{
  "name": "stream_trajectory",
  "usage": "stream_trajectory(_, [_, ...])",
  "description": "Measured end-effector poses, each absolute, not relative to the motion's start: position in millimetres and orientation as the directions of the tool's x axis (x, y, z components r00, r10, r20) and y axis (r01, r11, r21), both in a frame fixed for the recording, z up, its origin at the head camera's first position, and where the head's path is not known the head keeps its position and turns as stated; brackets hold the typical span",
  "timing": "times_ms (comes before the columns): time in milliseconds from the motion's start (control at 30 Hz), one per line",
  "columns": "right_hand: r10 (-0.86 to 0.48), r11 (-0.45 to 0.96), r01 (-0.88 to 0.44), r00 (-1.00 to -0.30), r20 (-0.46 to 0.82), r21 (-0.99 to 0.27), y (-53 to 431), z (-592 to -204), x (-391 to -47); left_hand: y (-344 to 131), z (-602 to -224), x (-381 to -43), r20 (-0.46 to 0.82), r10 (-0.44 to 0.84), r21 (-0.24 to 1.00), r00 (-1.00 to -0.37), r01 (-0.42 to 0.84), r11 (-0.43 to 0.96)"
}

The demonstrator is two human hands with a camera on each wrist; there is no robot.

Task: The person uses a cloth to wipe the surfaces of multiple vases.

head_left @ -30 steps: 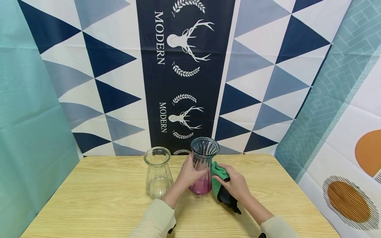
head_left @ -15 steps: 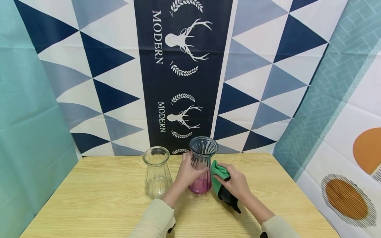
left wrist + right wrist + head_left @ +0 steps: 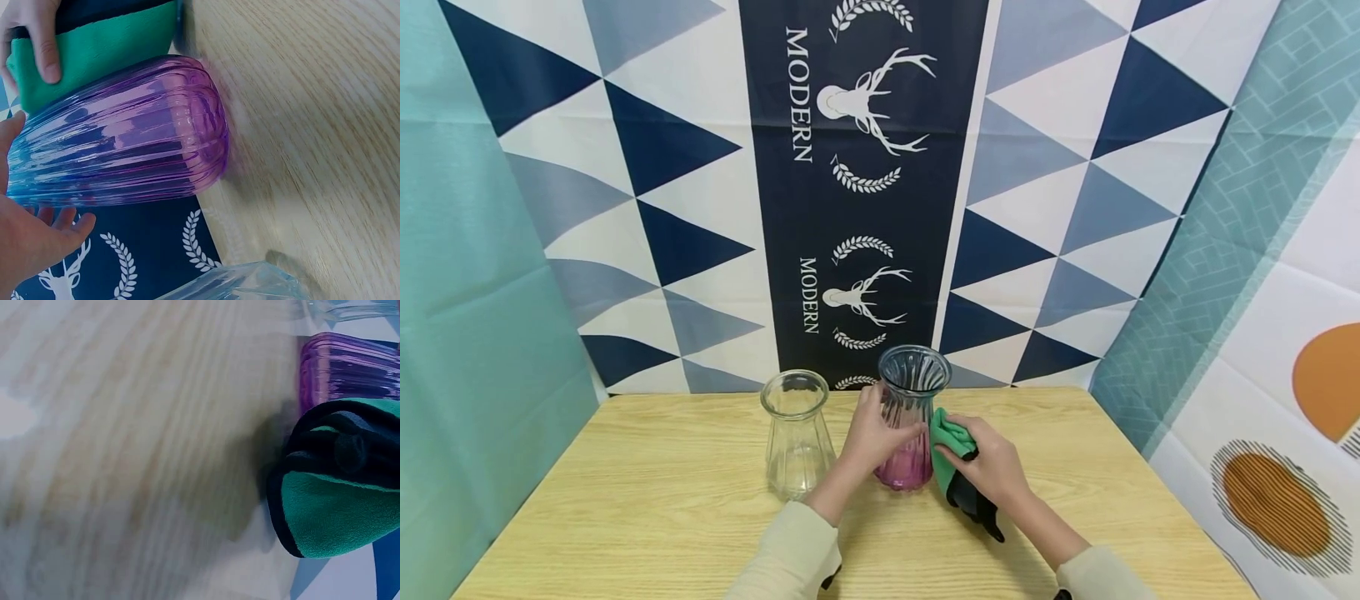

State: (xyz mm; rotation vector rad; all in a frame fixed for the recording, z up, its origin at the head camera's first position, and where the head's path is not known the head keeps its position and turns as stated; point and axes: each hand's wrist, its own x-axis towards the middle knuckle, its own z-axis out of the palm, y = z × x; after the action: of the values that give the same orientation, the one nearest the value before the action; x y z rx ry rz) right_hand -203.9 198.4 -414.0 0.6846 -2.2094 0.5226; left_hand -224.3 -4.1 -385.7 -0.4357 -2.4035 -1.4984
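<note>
A ribbed glass vase [image 3: 904, 467], blue-grey at the flared rim and pink-purple at the base, stands upright on the table. My left hand [image 3: 870, 433] grips its narrower upper part, thumb toward the front and fingers on the left side. A green cloth [image 3: 946, 475] with black edging is pinched in my right hand [image 3: 997, 465], bunched up against the vase's right side. Its black part hangs toward the table. The left wrist view shows the cloth [image 3: 106, 50] lying along the vase wall [image 3: 137, 131]. In the right wrist view the cloth [image 3: 344, 515] hides my right hand.
A clear glass vase [image 3: 801, 450] stands upright to the left of the coloured one, partly behind my left forearm. The wooden table [image 3: 647, 500] ends at a patterned cloth backdrop [image 3: 692, 250]. Teal and white fabric hangs on both sides.
The right hand and the green cloth shift slightly against the vase's side. The left hand keeps its grip, and the vase stays in place.
</note>
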Motion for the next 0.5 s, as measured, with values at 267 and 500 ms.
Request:
stream_trajectory(267, [-0.372,0.782,-0.616,-0.588,0.719,-0.099,203.0,-423.5,-203.5,-5.8,-384.4,-223.7,0.394,0.109,0.827,-0.913,0.404,0.391])
stream_trajectory(500, [-0.402,0.764,-0.642,-0.548,0.734,-0.061,204.9,-421.7,-205.8,-7.4,-382.8,-222.7,0.371,0.119,0.846,-0.921,0.388,0.367])
